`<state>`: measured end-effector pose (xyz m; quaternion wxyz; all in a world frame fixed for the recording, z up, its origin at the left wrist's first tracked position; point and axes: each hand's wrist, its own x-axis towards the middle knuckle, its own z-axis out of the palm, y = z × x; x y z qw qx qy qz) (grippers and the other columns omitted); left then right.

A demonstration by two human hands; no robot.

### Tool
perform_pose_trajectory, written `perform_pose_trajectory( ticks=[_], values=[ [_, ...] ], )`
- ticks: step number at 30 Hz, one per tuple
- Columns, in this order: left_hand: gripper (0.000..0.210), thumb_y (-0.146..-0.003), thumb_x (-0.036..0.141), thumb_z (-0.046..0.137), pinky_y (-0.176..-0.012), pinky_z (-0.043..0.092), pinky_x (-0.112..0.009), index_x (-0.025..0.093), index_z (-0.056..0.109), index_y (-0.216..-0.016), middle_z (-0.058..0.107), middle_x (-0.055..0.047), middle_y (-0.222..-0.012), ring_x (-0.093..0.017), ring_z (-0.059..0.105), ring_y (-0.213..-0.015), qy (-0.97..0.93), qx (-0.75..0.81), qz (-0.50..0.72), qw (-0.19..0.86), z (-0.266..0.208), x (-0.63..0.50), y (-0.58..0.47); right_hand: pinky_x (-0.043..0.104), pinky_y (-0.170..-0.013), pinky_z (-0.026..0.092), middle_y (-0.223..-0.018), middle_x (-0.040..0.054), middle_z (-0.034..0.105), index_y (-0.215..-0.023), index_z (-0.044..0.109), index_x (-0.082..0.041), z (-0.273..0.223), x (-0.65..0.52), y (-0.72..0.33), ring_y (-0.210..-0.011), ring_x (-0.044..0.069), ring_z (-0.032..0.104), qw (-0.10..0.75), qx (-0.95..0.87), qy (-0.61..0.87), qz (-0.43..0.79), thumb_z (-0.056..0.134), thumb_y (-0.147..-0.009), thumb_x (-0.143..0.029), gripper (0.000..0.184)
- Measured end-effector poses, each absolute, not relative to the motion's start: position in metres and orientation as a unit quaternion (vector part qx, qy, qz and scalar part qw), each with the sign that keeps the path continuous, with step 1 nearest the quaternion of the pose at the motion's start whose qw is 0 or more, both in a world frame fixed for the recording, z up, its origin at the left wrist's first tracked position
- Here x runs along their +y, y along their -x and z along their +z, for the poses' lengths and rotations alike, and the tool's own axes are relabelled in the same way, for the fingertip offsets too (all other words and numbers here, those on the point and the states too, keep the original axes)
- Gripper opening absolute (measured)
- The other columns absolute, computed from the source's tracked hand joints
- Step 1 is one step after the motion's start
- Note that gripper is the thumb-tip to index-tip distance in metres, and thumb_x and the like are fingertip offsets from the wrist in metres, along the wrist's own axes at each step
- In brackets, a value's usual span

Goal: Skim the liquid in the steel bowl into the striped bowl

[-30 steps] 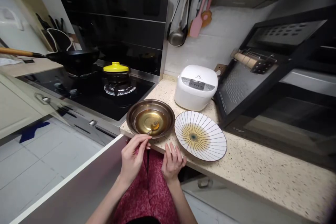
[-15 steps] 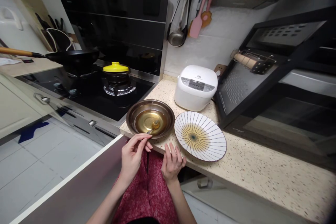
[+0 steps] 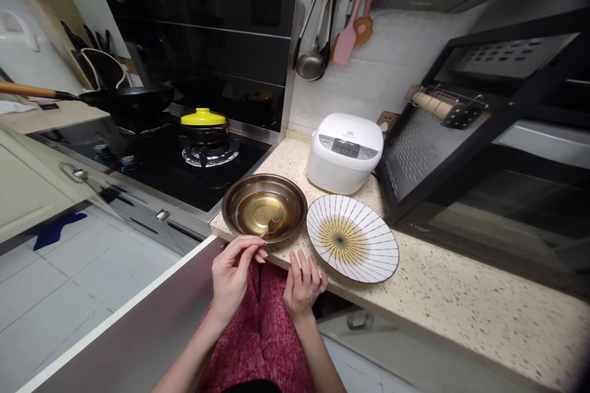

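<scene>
Here are the hands, well apart: the left hand pinches the spoon by its handle between thumb and fingertips, while the right hand holds nothing, fingers loosely bent at the tabletop edge; whether it leans there I can't tell. The spoon's head sits inside the bowl, over or in the clear golden liquid, and that's the danger spot! The bowl stands close to the front edge, neither hand seems to steady it, so a hard push on the spoon could well tip or slide it. A light pinch might slip, too, dropping the handle in, and a quick flick could splash the plate just beside. Now the writing: behind the plate, the cooker wears a square emblem that looks like Electrolux's, the word beneath too small to read, its display figures unclear. The dark appliance at right carries blurred lettering, the black panel behind the stove a faint, illegible mark.
</scene>
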<state>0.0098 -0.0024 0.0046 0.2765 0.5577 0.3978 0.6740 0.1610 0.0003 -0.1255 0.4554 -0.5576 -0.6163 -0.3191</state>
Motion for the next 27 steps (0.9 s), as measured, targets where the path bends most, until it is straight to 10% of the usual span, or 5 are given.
perform_pose_trajectory(
  ticks=[27],
  values=[
    [0.017,-0.1,0.022,0.062,-0.065,0.058,-0.02,0.017,0.074,-0.088,0.07,-0.003,-0.085,-0.011,0.068,-0.066,-0.536,0.355,0.717,0.268,0.0049,-0.0111,-0.0187,0.042,-0.118,0.019,-0.114,0.0061,0.078,-0.132,0.068,-0.024,-0.1327,0.0003,-0.1617,-0.115,0.021,0.062,0.456,-0.617,0.564,-0.307,0.051,-0.099,-0.02,0.037]
  ],
)
